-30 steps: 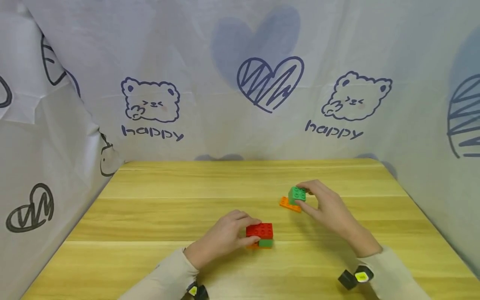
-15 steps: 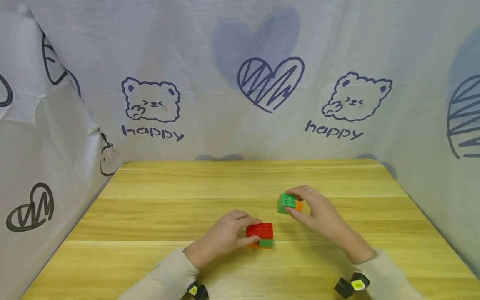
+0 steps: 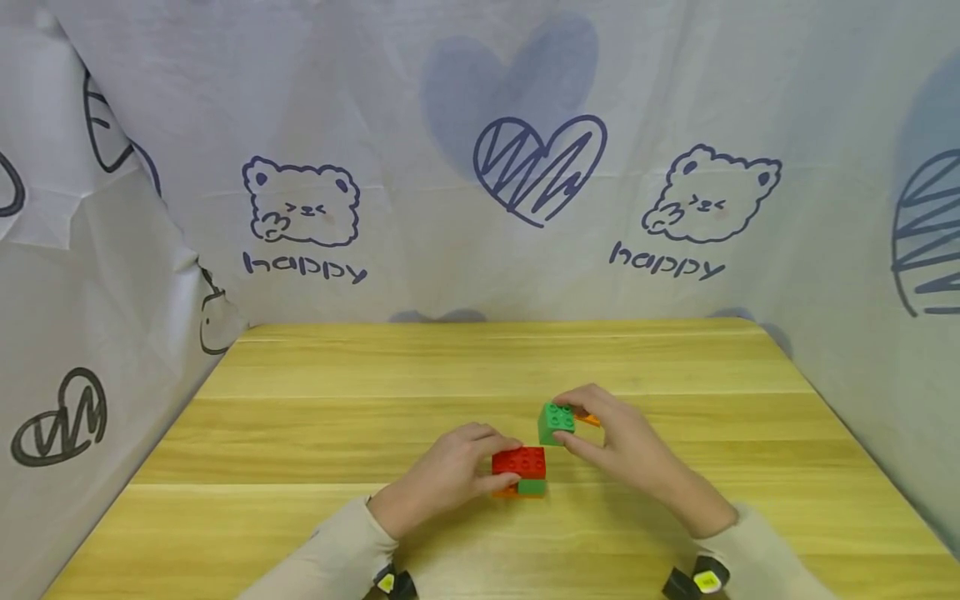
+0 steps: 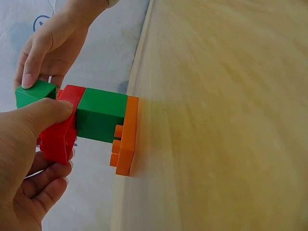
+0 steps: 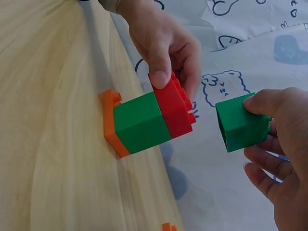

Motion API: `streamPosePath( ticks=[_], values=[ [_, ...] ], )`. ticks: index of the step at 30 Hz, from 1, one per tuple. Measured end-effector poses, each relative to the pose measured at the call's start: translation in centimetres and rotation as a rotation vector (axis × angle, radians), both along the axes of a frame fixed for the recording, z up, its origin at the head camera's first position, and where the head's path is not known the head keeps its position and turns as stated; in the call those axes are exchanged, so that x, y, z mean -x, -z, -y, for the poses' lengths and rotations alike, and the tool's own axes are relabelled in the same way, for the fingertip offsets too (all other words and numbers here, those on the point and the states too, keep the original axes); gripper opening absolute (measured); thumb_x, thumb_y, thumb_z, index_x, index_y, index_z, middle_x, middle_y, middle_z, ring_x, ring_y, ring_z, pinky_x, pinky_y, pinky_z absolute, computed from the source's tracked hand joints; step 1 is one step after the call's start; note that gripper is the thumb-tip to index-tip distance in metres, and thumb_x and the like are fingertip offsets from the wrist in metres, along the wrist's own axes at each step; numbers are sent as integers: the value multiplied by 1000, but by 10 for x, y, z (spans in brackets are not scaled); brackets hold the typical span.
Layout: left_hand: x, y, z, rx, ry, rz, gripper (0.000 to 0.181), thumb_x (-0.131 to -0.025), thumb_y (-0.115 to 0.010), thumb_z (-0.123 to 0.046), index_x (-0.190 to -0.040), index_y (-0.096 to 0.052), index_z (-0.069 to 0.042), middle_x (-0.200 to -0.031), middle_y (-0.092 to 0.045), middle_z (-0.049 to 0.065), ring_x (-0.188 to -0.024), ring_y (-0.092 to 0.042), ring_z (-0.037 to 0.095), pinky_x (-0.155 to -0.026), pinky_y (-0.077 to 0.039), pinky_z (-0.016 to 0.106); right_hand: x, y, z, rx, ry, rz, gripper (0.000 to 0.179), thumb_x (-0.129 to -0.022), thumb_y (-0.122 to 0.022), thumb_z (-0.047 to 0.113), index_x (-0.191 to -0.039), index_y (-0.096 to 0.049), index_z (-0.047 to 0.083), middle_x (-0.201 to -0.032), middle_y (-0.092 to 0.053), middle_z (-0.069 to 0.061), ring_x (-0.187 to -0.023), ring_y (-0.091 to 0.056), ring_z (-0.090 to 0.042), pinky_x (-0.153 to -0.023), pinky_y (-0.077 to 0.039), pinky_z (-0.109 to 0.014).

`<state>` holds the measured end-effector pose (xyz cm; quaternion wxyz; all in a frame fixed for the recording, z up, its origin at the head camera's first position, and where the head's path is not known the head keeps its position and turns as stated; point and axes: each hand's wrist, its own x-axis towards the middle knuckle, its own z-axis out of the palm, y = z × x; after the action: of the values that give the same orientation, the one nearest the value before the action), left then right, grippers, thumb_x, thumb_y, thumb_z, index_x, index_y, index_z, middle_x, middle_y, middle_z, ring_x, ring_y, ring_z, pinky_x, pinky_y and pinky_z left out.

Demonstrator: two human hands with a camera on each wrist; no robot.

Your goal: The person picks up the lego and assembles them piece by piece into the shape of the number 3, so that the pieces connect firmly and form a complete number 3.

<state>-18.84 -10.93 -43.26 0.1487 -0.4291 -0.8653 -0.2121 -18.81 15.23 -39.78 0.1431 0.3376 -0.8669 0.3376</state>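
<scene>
A stack of toy building bricks stands on the table: a flat orange brick (image 4: 126, 144) at the bottom, a green brick (image 5: 142, 122) on its right part, a red brick (image 3: 528, 461) on top. My left hand (image 3: 450, 467) grips the red brick between thumb and fingers. My right hand (image 3: 626, 442) pinches a loose green brick (image 3: 557, 423) by its sides, studs up. That brick is held in the air beyond and slightly right of the stack, apart from it in the right wrist view. Its hollow underside partly shows there.
Another flat orange brick (image 3: 590, 418) lies on the table behind the right hand, partly hidden by it. The wooden table (image 3: 337, 367) ends at a white cloth (image 3: 435, 250) printed with bears and hearts. Cloth also hangs at both sides.
My right hand has carried the loose green brick left and nearer, from over the loose orange brick towards the stack. My left hand has stayed on the red brick.
</scene>
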Motion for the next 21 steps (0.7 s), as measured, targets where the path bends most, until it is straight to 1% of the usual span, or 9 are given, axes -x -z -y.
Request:
streamPosePath(
  ticks=[7, 13, 21],
  values=[
    [-1, 0, 0, 0, 9, 6, 37, -88, -75, -33, -116, -71, -11, -99, -69, -1, -88, -64, 10, -77, -53, 20, -3, 5, 7, 0, -56, -12, 36, -89, -75, 23, -121, -61, 15, -109, -60, 10, -98, -59, -9, -84, -55, -39],
    [0, 0, 0, 8, 8, -6, 38, -87, -75, -33, -117, -71, -10, -100, -70, -1, -89, -65, 11, -79, -53, 20, -5, 8, 11, -2, -80, -23, 36, -89, -75, 24, -121, -62, 16, -111, -61, 10, -98, -59, -9, -84, -54, -34],
    [0, 0, 0, 10, 4, 9, 40, -89, -73, -35, -119, -70, -9, -103, -71, 0, -93, -65, 11, -81, -52, 21, -7, 12, 17, -2, -106, -27, 35, -89, -74, 23, -120, -62, 13, -113, -62, 7, -100, -61, -10, -83, -55, -35]
  ],
)
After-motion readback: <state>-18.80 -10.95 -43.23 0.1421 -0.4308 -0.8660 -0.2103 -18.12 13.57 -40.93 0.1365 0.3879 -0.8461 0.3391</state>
